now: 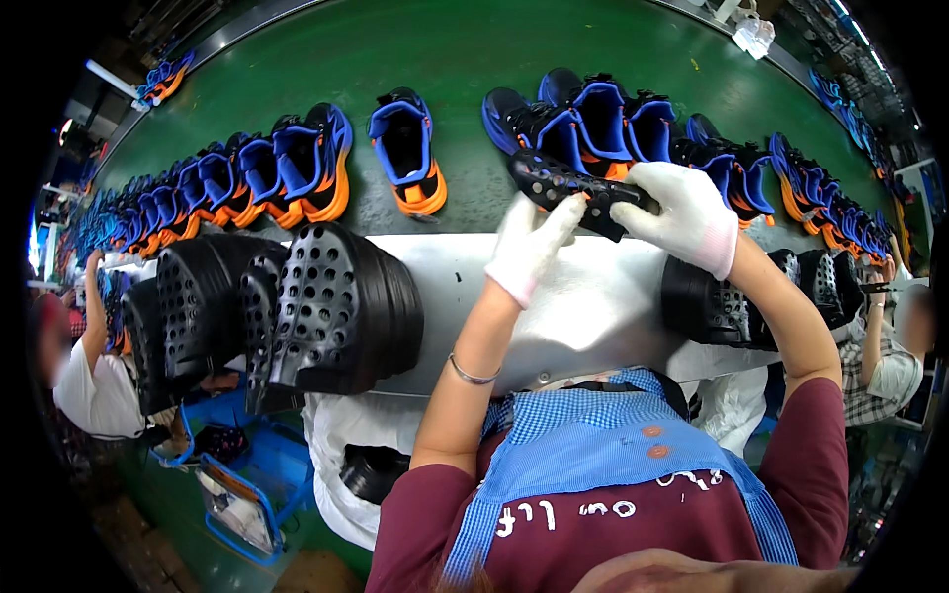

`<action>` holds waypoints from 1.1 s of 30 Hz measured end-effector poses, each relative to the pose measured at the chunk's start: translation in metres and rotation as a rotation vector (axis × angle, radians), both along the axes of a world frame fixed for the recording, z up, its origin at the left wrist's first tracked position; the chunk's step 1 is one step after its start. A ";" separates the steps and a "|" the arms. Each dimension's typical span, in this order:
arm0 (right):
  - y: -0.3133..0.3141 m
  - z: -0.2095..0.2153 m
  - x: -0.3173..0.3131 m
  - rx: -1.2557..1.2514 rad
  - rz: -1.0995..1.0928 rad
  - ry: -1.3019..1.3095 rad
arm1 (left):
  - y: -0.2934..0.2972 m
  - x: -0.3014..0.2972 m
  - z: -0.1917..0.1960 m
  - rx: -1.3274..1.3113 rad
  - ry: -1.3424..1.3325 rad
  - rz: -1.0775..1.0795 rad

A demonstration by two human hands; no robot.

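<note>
Along the green workbench (455,49), sneakers (329,148) are standing heels toward the white ledge (455,296), while near its far edge the left hand (531,247) is pinching the black perforated piece (544,176) mid-length and the right hand (682,210) is clamping its right end, apparently steadying it.

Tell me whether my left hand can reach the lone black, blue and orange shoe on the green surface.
Probably yes: nothing visible stands between your left hand and that shoe, though the hand would likely first have to release the perforated black piece.
</note>
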State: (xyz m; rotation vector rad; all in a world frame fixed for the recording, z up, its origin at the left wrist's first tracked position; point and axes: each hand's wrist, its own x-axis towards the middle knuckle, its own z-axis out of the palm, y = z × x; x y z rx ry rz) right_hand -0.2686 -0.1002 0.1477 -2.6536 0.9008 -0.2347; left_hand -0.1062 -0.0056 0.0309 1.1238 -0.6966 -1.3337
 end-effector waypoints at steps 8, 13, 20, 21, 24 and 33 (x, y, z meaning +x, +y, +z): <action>-0.059 -0.003 0.007 0.083 -0.029 0.204 | -0.020 -0.004 -0.043 -0.340 -0.977 0.163; -0.081 -0.016 0.064 -0.035 0.094 0.285 | -0.036 -0.006 -0.049 -0.221 -1.143 0.224; -0.068 -0.088 0.115 -0.006 -0.130 0.380 | -0.057 -0.006 -0.019 0.189 -1.230 -0.080; -0.069 -0.096 0.122 0.046 -0.151 0.374 | -0.065 0.001 -0.014 0.305 -1.181 -0.167; -0.073 -0.094 0.135 0.194 -0.162 0.414 | -0.080 0.014 -0.011 0.432 -1.189 -0.370; -0.089 -0.110 0.138 0.272 -0.177 0.300 | -0.096 0.012 -0.005 0.511 -1.247 -0.543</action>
